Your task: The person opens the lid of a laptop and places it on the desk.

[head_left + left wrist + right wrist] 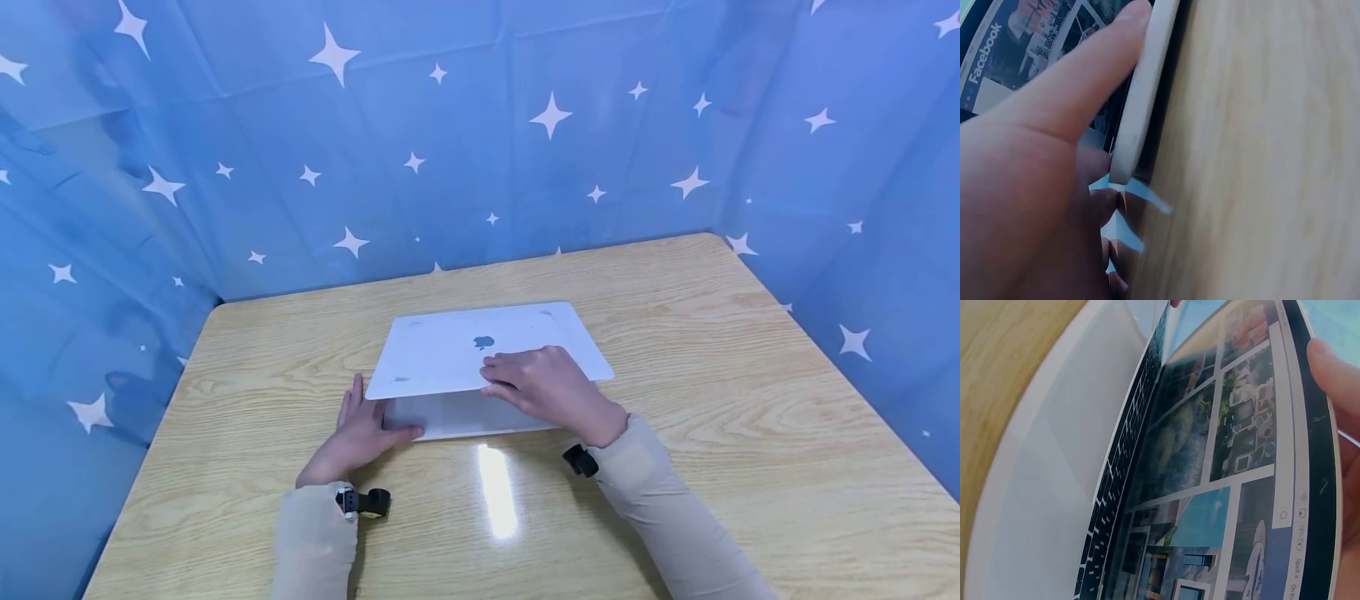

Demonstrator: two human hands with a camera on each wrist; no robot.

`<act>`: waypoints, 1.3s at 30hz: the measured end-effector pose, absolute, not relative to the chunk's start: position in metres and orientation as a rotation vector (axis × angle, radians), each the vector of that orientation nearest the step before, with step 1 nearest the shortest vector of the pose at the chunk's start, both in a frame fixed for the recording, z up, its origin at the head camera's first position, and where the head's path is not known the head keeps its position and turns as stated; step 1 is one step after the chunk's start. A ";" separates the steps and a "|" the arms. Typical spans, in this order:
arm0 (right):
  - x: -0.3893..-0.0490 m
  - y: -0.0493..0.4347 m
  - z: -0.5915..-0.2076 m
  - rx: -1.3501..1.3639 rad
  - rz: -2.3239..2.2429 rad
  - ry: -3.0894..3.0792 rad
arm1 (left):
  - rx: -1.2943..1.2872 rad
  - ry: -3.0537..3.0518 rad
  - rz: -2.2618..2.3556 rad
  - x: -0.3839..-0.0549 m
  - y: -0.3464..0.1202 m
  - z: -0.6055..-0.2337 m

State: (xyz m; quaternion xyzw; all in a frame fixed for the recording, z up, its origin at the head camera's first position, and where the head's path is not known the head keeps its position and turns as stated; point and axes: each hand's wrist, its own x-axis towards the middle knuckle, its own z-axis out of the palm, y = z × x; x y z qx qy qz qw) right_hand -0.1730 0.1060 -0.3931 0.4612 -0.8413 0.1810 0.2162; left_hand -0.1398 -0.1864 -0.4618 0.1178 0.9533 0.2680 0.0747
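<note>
A silver laptop [442, 342] with a dark apple logo lies on the table, its lid partly raised over the base [457, 415]. My right hand [543, 387] pinches the near edge of the lid, thumb on the screen side and fingers on the outer face. From the right wrist, the lit screen [1179, 444] with rows of pictures leans over the black keyboard [1100, 525]. My left hand [358, 437] rests at the base's front left corner. Its thumb [1097, 62] lies along the front edge, and its fingers extend beside the left side.
The laptop stands on a light wood-grain table [247, 417], whose far edge meets a blue curtain [450, 125] with white stars. A camera on a strap [371, 502] sits at the left wrist, and another black camera [581, 460] at the right wrist.
</note>
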 end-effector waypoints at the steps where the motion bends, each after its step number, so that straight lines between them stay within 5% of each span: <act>1: -0.173 0.106 -0.393 1.281 0.504 -2.329 | 0.350 2.865 0.785 -0.140 -0.186 -0.462; 39: -0.191 0.104 -0.364 1.284 0.526 -2.443 | 0.260 2.860 0.618 -0.139 -0.184 -0.457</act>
